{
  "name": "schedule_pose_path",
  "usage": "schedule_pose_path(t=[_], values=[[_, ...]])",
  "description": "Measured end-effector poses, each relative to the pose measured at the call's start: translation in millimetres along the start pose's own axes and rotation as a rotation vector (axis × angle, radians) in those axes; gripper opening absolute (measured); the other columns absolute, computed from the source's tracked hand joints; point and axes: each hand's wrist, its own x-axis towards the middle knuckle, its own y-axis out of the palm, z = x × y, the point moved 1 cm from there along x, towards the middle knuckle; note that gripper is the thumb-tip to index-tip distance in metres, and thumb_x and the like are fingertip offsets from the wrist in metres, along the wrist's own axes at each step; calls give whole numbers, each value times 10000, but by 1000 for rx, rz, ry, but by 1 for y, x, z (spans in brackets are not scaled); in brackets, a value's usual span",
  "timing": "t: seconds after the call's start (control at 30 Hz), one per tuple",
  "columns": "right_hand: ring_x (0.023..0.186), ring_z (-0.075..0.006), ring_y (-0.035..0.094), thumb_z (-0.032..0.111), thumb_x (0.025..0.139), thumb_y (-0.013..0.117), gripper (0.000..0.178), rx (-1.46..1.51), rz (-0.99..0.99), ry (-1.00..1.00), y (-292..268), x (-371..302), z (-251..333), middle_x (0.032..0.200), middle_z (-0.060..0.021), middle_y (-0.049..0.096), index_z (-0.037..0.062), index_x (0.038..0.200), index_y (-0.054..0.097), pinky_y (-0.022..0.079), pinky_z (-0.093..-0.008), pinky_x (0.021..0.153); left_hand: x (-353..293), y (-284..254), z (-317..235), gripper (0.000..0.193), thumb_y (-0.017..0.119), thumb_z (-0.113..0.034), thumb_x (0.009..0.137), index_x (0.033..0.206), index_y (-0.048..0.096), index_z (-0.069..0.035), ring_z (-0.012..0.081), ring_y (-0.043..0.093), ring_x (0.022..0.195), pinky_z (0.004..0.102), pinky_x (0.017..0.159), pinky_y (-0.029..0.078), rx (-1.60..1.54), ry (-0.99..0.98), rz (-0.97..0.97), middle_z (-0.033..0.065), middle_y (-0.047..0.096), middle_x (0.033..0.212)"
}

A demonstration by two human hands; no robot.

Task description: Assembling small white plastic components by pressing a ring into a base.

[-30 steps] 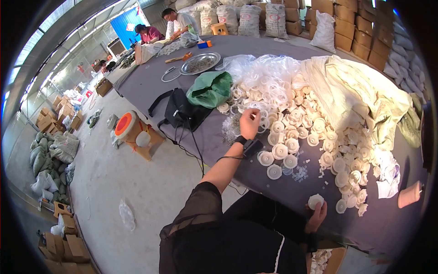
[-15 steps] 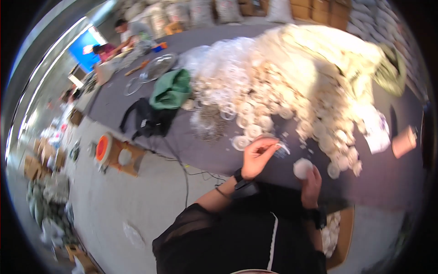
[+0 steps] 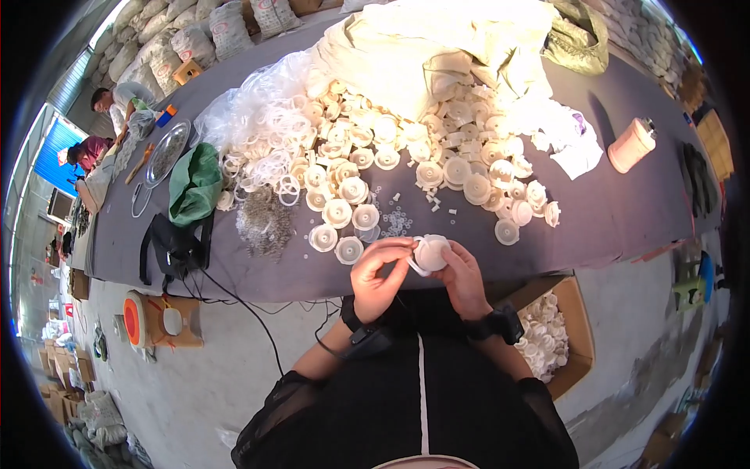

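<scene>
One round white plastic cap (image 3: 430, 252) sits gripped between both hands at the counter's (image 3: 625, 219) near edge: left hand (image 3: 378, 275) pinching its left side, right hand (image 3: 462, 275) cupping it from below. More white caps (image 3: 391, 164) lie heaped just beyond.

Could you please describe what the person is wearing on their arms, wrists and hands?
Both hands are bare, without gloves. The left hand has a black band at its wrist; the right hand has a black wristwatch. Sheer black sleeves cover the upper arms, leaving the forearms uncovered.
</scene>
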Motion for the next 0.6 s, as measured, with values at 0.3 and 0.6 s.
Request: schedule_pose_path(t=[0.3, 0.6], values=[[841, -107, 569, 173, 896, 446, 233, 9, 65, 22, 0, -1, 2, 973, -46, 588, 21, 1051, 529, 482, -250, 686, -3, 0, 0, 153, 565, 125, 718, 830, 585, 22, 231, 581, 911, 326, 798, 469, 264, 118, 95, 152, 570, 992], [819, -149, 581, 160, 892, 431, 237, -2, -211, -201, -49, -22, 7, 932, -77, 596, -10, 1025, 530, 481, -285, 688, -6, 3, 8, 185, 572, 126, 687, 829, 574, 8, 228, 596, 873, 284, 724, 487, 387, 206, 201, 140, 591, 973]])
